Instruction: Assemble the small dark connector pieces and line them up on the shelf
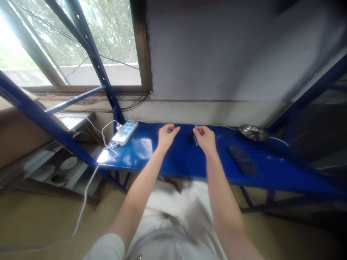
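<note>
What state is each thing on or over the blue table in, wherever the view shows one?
Left hand: raised, fingers curled; grip unclear.
Right hand: fingers pinched on a small object.
Small object: at the right fingertips, too blurred to identify.
Power strip: on the table, one plug inserted; power unclear.
Plug: in the strip.
White cable: draped over the table's left end.
Dark flat object: lying flat, pixelated.

I pinch a small, narrow, clear and dark piece (195, 140) in my right hand (205, 138); it hangs roughly upright above the blue tabletop, its details blurred. A tiny dark bit (175, 126) shows at my left hand (166, 137), too small to identify.
</note>
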`<state>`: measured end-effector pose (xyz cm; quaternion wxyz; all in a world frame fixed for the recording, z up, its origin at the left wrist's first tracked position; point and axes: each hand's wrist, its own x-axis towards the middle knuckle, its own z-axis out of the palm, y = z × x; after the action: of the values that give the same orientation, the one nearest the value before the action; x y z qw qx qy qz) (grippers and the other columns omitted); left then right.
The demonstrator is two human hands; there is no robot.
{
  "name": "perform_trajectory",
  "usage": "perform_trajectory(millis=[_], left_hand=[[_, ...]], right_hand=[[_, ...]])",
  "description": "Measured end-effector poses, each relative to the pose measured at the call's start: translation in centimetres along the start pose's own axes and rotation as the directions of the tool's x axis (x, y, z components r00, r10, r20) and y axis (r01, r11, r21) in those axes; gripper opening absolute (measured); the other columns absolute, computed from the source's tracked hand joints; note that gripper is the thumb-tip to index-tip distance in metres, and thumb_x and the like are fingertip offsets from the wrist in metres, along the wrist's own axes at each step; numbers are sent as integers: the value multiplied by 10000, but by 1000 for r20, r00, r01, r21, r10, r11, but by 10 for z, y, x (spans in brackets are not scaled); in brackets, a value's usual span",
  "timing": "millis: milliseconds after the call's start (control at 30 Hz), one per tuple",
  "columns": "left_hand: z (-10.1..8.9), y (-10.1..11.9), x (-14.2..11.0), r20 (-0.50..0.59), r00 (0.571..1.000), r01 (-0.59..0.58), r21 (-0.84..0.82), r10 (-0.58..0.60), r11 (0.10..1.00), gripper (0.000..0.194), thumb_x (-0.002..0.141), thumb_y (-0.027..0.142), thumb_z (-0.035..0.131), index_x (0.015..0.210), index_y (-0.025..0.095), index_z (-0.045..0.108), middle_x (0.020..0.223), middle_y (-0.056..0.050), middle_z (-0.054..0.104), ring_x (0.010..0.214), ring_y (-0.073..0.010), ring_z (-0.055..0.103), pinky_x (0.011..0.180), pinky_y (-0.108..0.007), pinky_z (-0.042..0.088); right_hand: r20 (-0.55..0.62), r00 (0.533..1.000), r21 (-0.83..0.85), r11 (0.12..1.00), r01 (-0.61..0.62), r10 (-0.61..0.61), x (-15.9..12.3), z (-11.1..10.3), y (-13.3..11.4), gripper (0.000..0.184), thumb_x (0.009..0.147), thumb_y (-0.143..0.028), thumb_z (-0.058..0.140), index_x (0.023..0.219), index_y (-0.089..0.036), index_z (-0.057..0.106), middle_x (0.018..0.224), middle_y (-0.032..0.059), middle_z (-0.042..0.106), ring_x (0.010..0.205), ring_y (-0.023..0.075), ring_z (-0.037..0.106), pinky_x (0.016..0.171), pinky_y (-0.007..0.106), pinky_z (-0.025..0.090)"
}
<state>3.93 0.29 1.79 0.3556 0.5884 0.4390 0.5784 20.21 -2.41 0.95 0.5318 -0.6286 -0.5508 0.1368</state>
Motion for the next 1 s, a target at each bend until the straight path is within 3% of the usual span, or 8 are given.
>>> perform_trajectory(millis=[167,367,567,833,1000], left_hand=[[43,-32,-12,251,968,-56,296,-22,953,192,672,294,664,785,138,661,742,-38,650,657,-114,559,657,-242,445],[75,-65,-24,303,940,1,461,-159,887,122,699,254,637,773,161,666,773,-37,657,690,-136,578,643,-243,441],[89,-83,-24,299,938,-16,544,-176,839,100,743,249,605,760,167,661,806,-48,649,732,-149,576,630,-246,439],[96,-107,-28,335,929,-116,665,-155,738,121,756,261,589,738,157,647,830,-72,630,812,-184,559,707,-287,429],[96,-111,-29,343,932,-153,669,-120,727,149,765,295,590,791,150,616,858,-81,611,848,-197,542,734,-299,425]], right_hand=[[106,972,-184,965,-187,208,-1,-13,37,180,728,-285,566,817,-147,639,727,56,680,696,162,627,672,277,466],[114,936,-376,887,-268,332,-9,-2,79,141,718,-277,579,789,-179,651,796,54,697,761,178,639,649,251,445],[38,942,-436,853,-285,334,-15,12,101,173,741,-309,563,822,-189,658,862,70,693,802,192,633,634,248,432],[55,933,-496,821,-283,354,-21,22,112,201,765,-323,535,852,-189,657,878,71,684,821,198,627,641,251,431],[53,940,-515,816,-263,337,-21,25,117,201,772,-333,532,856,-200,657,872,61,682,820,188,624,666,253,433]])
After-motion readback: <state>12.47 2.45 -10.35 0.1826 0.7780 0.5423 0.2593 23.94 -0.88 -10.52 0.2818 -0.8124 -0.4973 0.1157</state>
